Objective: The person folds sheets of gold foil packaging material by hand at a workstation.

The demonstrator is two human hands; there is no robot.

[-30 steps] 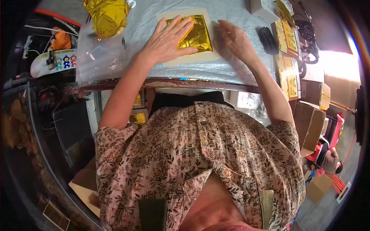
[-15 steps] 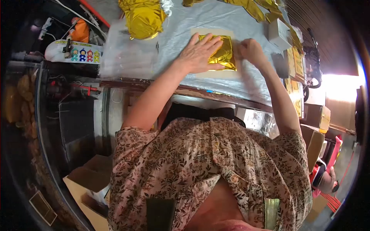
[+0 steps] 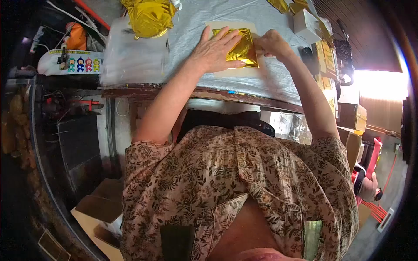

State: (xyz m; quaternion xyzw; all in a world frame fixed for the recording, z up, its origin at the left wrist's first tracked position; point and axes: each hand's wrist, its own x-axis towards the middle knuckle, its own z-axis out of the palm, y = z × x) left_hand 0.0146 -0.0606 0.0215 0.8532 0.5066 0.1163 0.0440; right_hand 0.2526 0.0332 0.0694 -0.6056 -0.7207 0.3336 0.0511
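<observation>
A square of shiny gold foil (image 3: 246, 51) lies on a larger beige sheet (image 3: 220, 73) on the table. My left hand (image 3: 214, 52) is spread flat over the left part of the foil, fingers pointing away from me and to the right. Close by the foil's right edge is my right hand (image 3: 275, 44), its fingers curled together. Whatever the right fingers hold, if anything, is too small or hidden to make out. Crumpled gold foil (image 3: 150, 19) sits at the far left of the table.
A silvery cover (image 3: 191, 21) lies over the table. Clear plastic sheets (image 3: 135, 56) are stacked at left, and a white box (image 3: 306, 26) stands at right. A skateboard (image 3: 76, 62) is beyond the left side. Cardboard boxes (image 3: 96, 209) stand below. Another person (image 3: 365, 182) is far right.
The view has shifted, so the table appears higher and further left. My right hand has come closer to the foil's right edge. My left hand stays flat on the foil.
</observation>
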